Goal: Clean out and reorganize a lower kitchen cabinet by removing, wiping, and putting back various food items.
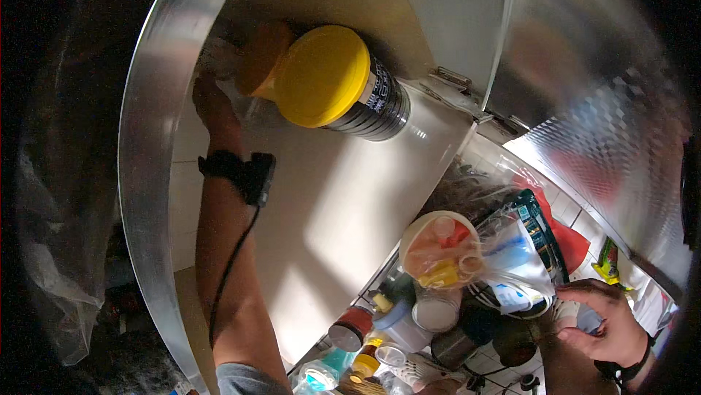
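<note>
My left arm reaches into a white cabinet, a dark strap with a small device and cable on its wrist. The left hand (216, 69) is in deep shadow beside a jar with an orange lid (265, 58); whether it grips anything there cannot be told. Close by on the cabinet's white shelf (356, 192) stands a dark jar with a yellow lid (326, 77), which bears writing. My right hand (613, 321) is at the lower right, thumb and fingers apart. Its fingertips are near the end of a clear plastic bag (526, 269) with a white and blue item.
A curved metal rim (148, 94) edges the left, and a hinged door (580, 94) stands at the right. Below the shelf crowd a white tub (413, 247), a red-lidded jar (350, 329), a yellow-capped bottle (364, 365), a dark pouch (539, 230) and several other containers.
</note>
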The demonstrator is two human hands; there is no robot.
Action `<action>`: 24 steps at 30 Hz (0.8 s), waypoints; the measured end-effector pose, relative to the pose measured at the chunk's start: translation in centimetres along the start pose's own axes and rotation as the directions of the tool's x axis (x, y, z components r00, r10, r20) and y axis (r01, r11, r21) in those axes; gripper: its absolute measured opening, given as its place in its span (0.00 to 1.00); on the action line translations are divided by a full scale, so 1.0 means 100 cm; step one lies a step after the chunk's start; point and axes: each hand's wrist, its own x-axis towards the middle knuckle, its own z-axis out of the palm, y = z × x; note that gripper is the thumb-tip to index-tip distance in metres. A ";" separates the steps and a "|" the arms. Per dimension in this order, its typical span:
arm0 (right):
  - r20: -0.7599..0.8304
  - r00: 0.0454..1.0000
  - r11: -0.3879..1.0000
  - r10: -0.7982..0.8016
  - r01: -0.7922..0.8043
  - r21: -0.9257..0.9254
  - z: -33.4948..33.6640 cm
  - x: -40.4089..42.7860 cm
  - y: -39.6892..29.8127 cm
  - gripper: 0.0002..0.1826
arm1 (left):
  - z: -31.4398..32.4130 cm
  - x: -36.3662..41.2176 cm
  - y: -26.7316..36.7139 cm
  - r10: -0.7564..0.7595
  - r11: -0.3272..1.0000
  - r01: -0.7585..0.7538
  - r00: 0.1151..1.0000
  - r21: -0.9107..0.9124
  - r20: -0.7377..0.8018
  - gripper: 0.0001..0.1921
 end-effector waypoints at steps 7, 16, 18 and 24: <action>0.008 0.999 0.994 -0.051 0.052 -0.095 0.001 -0.005 0.011 0.26 | 0.024 -0.059 0.006 0.189 0.936 -0.207 0.978 0.286 0.090 0.29; 0.071 0.993 0.995 -0.093 0.095 -0.028 0.008 -0.002 0.014 0.27 | 0.024 -0.030 0.025 -0.281 0.959 0.265 0.938 0.102 0.201 0.29; 0.100 0.994 0.999 -0.055 0.054 0.007 0.009 -0.003 0.013 0.26 | 0.008 -0.029 0.033 -0.252 0.959 0.219 0.950 0.181 0.185 0.29; -0.014 0.977 0.972 0.215 -0.212 0.099 0.010 -0.008 0.047 0.25 | 0.014 -0.100 0.061 -0.114 0.986 0.092 0.980 0.136 0.162 0.30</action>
